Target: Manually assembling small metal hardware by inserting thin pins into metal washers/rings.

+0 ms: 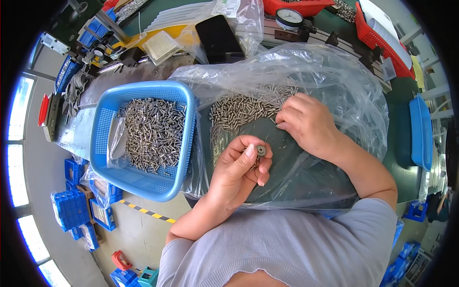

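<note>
I've got the R hand (306,125) at the near-right edge of a pin pile (239,113), thumb & fingertips v. close (can't tell if they meet or clamp a pin). Pile lies directly L of that hand, long axes every which way, on clear plastic sheet (344,76). My L hand (241,167), lower & further from the pile's R end, is clamped on a round metal piece (261,151), hole facing up. Left of L hand: blue basket (138,189), w/ loose pins (155,136) plus a clear bag (116,141).
</note>
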A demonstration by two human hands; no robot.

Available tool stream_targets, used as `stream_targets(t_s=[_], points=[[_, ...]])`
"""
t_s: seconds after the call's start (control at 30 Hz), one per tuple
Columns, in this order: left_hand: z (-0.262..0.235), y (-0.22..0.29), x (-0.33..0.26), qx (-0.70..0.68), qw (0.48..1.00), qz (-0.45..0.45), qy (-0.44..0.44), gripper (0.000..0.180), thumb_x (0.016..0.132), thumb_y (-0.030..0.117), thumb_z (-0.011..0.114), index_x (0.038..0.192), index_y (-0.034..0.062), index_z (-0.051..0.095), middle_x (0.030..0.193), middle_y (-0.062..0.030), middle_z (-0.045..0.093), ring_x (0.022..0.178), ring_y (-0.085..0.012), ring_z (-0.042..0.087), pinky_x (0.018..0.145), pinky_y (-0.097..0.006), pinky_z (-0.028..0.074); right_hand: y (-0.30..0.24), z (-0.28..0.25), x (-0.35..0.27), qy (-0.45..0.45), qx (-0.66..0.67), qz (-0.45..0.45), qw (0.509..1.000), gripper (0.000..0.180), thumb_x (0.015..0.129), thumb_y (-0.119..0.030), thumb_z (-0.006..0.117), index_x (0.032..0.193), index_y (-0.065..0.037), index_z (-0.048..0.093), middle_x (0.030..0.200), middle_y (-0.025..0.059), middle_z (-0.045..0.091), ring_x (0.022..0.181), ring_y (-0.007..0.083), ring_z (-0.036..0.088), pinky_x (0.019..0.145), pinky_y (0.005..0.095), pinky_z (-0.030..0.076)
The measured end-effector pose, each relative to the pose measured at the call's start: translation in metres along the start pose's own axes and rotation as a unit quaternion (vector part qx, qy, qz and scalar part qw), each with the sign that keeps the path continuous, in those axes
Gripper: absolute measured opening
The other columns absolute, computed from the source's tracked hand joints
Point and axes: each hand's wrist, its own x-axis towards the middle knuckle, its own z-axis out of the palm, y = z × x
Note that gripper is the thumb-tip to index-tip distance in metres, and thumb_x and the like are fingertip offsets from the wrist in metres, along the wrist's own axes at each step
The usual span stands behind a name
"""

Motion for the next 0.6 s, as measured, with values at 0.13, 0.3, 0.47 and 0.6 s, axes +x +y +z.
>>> stream_targets(t_s=[0.13, 0.3, 0.47, 0.6], points=[[-0.001, 0.000, 0.000, 0.000, 1.000, -0.001, 0.001, 0.021, 0.093, 0.026, 0.057, 0.107, 0.0098, 0.055, 0.096, -0.0101, 0.054, 0.070, -0.0128, 0.048, 0.054, -0.023, 0.040, 0.000, 0.001, 0.001, 0.000, 0.006, -0.023, 1.000, 0.015, 0.067, -0.007, 0.070, 0.078, -0.007, 0.060, 0.079, 0.0047, 0.055, 0.078, 0.0257, 0.056, 0.068, 0.0373, 0.047], [-0.001, -0.001, -0.001, -0.004, 1.000, 0.001, 0.002, 0.021, 0.094, 0.026, 0.056, 0.107, 0.0097, 0.055, 0.096, -0.0100, 0.054, 0.070, -0.0126, 0.048, 0.054, -0.023, 0.040, 0.002, -0.005, 0.001, 0.002, 0.022, -0.021, 1.000, 0.015, 0.067, -0.006, 0.071, 0.078, -0.007, 0.060, 0.078, 0.0050, 0.056, 0.078, 0.0261, 0.056, 0.067, 0.0379, 0.047], [-0.002, -0.002, 0.000, 0.000, 1.000, 0.000, -0.001, 0.022, 0.094, 0.027, 0.056, 0.107, 0.0098, 0.054, 0.095, -0.0099, 0.053, 0.068, -0.0114, 0.045, 0.053, -0.021, 0.038, -0.002, -0.006, 0.000, -0.007, 0.025, -0.024, 0.999, 0.014, 0.070, -0.007, 0.071, 0.080, -0.006, 0.062, 0.077, 0.0066, 0.056, 0.074, 0.0249, 0.056, 0.065, 0.0349, 0.047], [-0.006, -0.002, 0.000, -0.006, 1.000, -0.005, -0.013, 0.023, 0.094, 0.028, 0.056, 0.107, 0.0099, 0.053, 0.095, -0.0100, 0.054, 0.066, -0.0107, 0.043, 0.049, -0.020, 0.035, -0.019, -0.020, 0.002, -0.074, 0.350, 0.135, 0.924, 0.009, 0.081, -0.009, 0.068, 0.085, -0.003, 0.062, 0.078, 0.0040, 0.058, 0.072, 0.0135, 0.056, 0.065, 0.0266, 0.045]])
